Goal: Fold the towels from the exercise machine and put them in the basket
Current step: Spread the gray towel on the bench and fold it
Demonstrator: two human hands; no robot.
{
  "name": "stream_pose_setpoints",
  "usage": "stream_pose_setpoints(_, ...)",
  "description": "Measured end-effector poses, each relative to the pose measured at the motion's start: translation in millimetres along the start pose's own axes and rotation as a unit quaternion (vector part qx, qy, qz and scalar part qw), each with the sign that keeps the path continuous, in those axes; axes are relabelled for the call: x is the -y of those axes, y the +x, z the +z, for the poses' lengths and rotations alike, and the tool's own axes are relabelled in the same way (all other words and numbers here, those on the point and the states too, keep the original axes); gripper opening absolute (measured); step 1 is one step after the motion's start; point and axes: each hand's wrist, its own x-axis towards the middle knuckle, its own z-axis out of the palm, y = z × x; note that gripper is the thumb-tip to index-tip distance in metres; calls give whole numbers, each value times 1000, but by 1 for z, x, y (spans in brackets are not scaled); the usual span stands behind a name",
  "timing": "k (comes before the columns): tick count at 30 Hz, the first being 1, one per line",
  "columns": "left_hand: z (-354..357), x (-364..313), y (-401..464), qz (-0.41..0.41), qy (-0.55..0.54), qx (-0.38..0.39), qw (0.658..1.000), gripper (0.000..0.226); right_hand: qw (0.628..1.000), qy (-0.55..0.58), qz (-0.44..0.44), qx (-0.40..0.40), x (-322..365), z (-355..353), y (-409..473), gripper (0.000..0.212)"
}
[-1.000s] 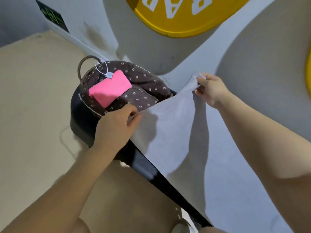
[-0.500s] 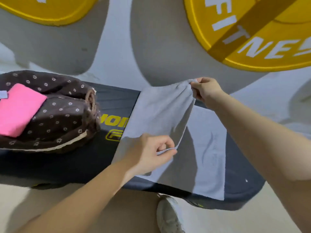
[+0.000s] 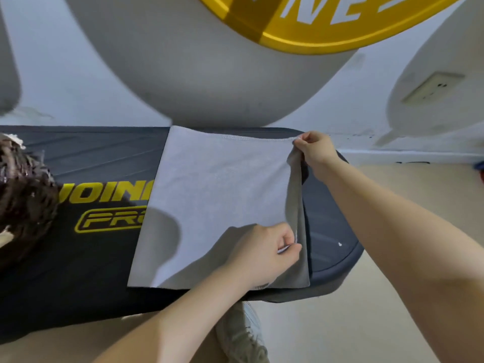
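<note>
The black padded bench (image 3: 86, 163) of the exercise machine runs across the scene from the left edge to a rounded right end, with yellow lettering on its top that the towel partly covers, so I can read only a few letters. On its right half lies the pale grey towel (image 3: 217, 195), spread nearly flat, its near edge at the near side of the pad and its far edge at the far side. The cloth is plain and softly napped, with a stitched hem along the far edge; its right side is lifted off the pad in a hanging fold that shows a darker, shaded face. Behind the bench a large grey rounded shape with a yellow disc (image 3: 314, 24) carrying white letters is cut off by the top of the view. At the far left edge a dark brown, white-dotted cloth over a woven rim is probably the basket (image 3: 23, 195), though it is blurred and mostly out of frame. My right hand (image 3: 315, 153) pinches the towel's far right corner between thumb and fingers, raised just above the pad. My left hand (image 3: 264, 254) pinches the towel's right edge nearer to me, fingers curled around the hem. A grey shoe (image 3: 246, 334) shows below the bench, between my forearms.
</note>
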Motion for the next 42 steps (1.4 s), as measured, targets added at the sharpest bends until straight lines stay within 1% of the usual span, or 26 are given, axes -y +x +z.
stream_pose_setpoints(2,5,-3,7,8,2,-6,1000,22,1000,2,0,1,-4,3,9,26)
stream_pose_setpoints(5,12,-5,21,14,14,-17,1000,20,1000,-5,-11,-9,-6,7,24,27)
stream_pose_setpoints(7,17,-5,30,14,41,2,999,16,999,-28,-18,-17,-9,10,31,20)
stream_pose_setpoints(9,21,-4,35,-4,83,29,996,12,998,-48,-10,-30,-11,11,29,7)
stream_pose_setpoints(10,23,-2,35,-18,86,35,996,19,998,-57,-5,-36,-12,10,25,7)
stream_pose_setpoints(12,23,2,31,-41,44,57,997,37,993,-106,-17,-49,-13,4,8,20)
stream_pose_setpoints(13,21,4,27,-42,11,72,996,39,989,-134,-33,-56,-14,0,-5,23)
stream_pose_setpoints(15,16,10,18,-22,-22,92,995,35,983,-167,-64,-39,-20,-8,-34,21)
stream_pose_setpoints(17,9,20,9,1,13,72,997,30,977,-198,-83,-1,-32,-14,-67,15)
stream_pose_setpoints(20,5,35,-3,39,112,20,993,24,967,-239,-77,37,-47,-22,-109,12)
stream_pose_setpoints(21,5,38,-8,56,149,18,987,24,966,-245,-62,49,-50,-26,-121,11)
stream_pose_setpoints(24,12,46,-22,72,229,35,970,41,964,-254,16,77,-58,-35,-156,11)
stream_pose_setpoints(25,16,48,-25,81,249,24,965,38,962,-257,42,80,-60,-37,-167,14)
stream_pose_setpoints(26,19,49,-27,98,268,-4,958,32,961,-258,61,81,-63,-37,-176,18)
stream_pose_setpoints(28,25,47,-28,133,309,-50,940,19,961,-247,86,85,-68,-34,-187,26)
stream_pose_setpoints(30,29,43,-26,169,367,-80,911,17,969,-209,109,79,-71,-29,-192,32)
stream_pose_setpoints(31,31,40,-26,190,387,-93,898,18,974,-171,125,77,-71,-27,-193,30)
stream_pose_setpoints(32,32,39,-26,210,397,-108,887,17,980,-118,144,76,-70,-26,-194,25)
stream_pose_setpoints(34,33,34,-28,233,396,-134,878,15,980,-13,182,74,-67,-28,-197,14)
stream_pose_setpoints(36,31,31,-30,257,383,-155,873,16,978,27,198,64,-68,-34,-201,17)
stream_pose_setpoints(38,30,30,-31,276,385,-146,868,17,975,33,212,60,-74,-39,-207,21)
stream_pose_setpoints(40,32,34,-32,283,401,-109,864,13,971,24,229,68,-81,-41,-211,21)
stream_pose_setpoints(42,34,40,-33,267,415,-65,867,7,968,2,241,72,-87,-41,-209,19)
